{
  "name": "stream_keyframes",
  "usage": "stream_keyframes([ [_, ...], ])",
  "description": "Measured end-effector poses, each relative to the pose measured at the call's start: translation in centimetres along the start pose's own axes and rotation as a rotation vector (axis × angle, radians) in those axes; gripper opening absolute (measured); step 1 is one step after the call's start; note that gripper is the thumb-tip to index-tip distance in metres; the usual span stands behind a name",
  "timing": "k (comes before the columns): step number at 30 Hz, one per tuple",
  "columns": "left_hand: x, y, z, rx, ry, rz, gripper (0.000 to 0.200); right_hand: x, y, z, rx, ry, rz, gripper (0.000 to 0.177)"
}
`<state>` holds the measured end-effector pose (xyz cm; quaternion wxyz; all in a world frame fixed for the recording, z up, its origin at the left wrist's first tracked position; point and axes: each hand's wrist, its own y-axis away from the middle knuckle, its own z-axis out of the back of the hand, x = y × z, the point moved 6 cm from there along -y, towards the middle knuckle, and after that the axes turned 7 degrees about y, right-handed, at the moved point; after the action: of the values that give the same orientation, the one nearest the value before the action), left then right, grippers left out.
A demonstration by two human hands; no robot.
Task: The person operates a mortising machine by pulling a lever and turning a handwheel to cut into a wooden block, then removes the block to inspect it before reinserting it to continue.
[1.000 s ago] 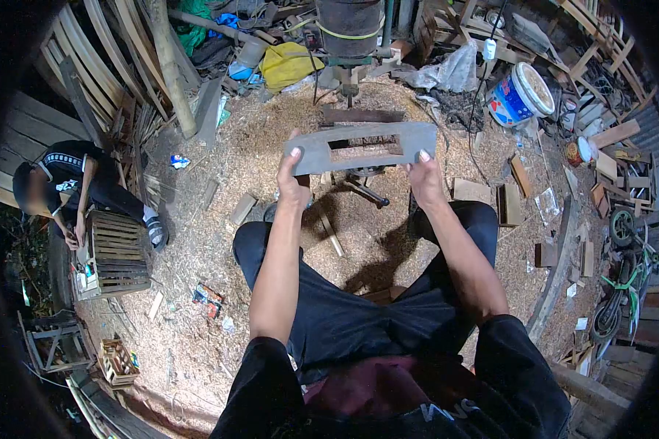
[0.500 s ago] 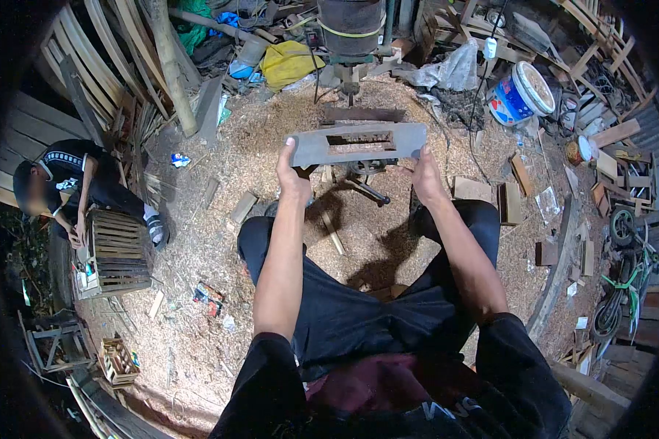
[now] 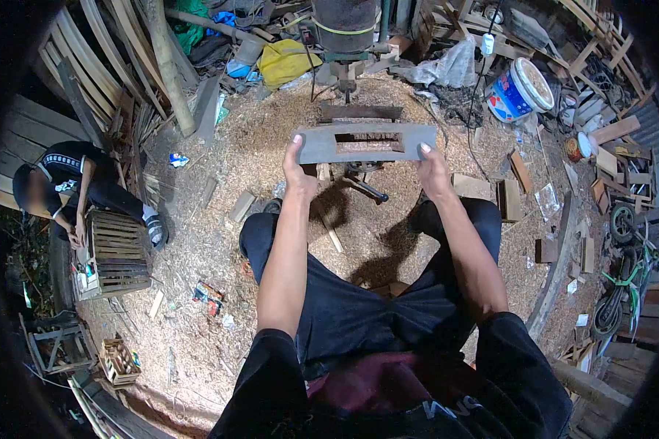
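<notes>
Board (image 3: 318, 148), ends clasped in left grip (image 3: 299, 174) and right grip (image 3: 433, 173), screens some shavings (image 3: 205, 256), plank (image 3: 360, 113) and drum (image 3: 346, 29) beyond, bucket (image 3: 511, 97) off right.

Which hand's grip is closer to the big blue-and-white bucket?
Right. The right-hand grip holds the board's right end, with the bucket beyond it, further right. The left-hand grip holds the left end, farther from the bucket.

Bright light washes the pale floor (image 3: 198, 249) at left, a dark shadow (image 3: 377, 269) falls between the knees (image 3: 482, 218), straight lines bow toward the edges, and black swallows every corner!
</notes>
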<state>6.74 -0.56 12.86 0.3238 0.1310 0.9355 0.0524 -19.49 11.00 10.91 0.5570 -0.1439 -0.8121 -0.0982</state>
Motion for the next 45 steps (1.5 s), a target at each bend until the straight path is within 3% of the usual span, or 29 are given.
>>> stream_keyframes([
  [7, 0.6, -0.2, 0.9, 0.057, 0.039, -0.029, 0.059, 1.5, 0.8, 0.2, -0.013, 0.071, 0.114, 0.070],
  [10, 0.7, 0.0, 1.1, 0.024, 0.029, 0.017, 0.052, 2.1, 1.3, 0.4, 0.031, 0.201, 0.125, 0.079],
  [16, 0.1, 1.6, 1.0, -0.149, -0.098, 0.108, 0.045, 2.7, 2.1, 0.1, -0.055, 0.553, 0.052, 0.092],
  [19, 0.3, 1.8, 1.1, -0.186, -0.153, 0.124, 0.048, 1.2, 1.3, 1.0, -0.011, 0.585, -0.076, 0.096],
  [22, 0.8, 2.0, 1.2, -0.179, -0.217, 0.162, 0.052, -0.4, 2.5, 0.7, -0.132, 0.251, -0.262, 0.083],
  [26, 2.2, 2.4, 0.9, -0.108, -0.349, 0.274, 0.062, -2.0, 2.7, 1.0, -0.205, 0.186, -0.366, 0.080],
  [29, 3.8, 1.3, 2.0, -0.136, -0.184, 0.351, 0.072, -1.8, 2.8, 2.1, -0.292, 0.085, -0.403, 0.081],
  [32, 3.6, -0.5, 4.2, -0.070, -0.593, 0.376, 0.085, -1.5, 1.6, 5.5, -0.446, 0.108, -0.380, 0.080],
  [34, 3.9, -1.9, 4.8, -0.002, -0.599, 0.414, 0.080, -2.7, 0.2, 9.8, -0.560, 0.141, -0.367, 0.078],
  [37, 4.4, -5.0, 3.9, 0.041, -0.677, 0.413, 0.063, 0.5, -0.8, 10.8, -0.666, 0.175, -0.297, 0.076],
  [41, 6.6, -8.5, 2.7, 0.098, -0.905, 0.297, 0.048, 0.0, -6.2, 15.3, -0.604, 0.146, -0.175, 0.072],
  [45, 10.9, -11.2, 3.4, 0.098, -1.055, 0.190, 0.049, -1.4, -10.0, 17.6, -0.630, 0.148, -0.093, 0.071],
])
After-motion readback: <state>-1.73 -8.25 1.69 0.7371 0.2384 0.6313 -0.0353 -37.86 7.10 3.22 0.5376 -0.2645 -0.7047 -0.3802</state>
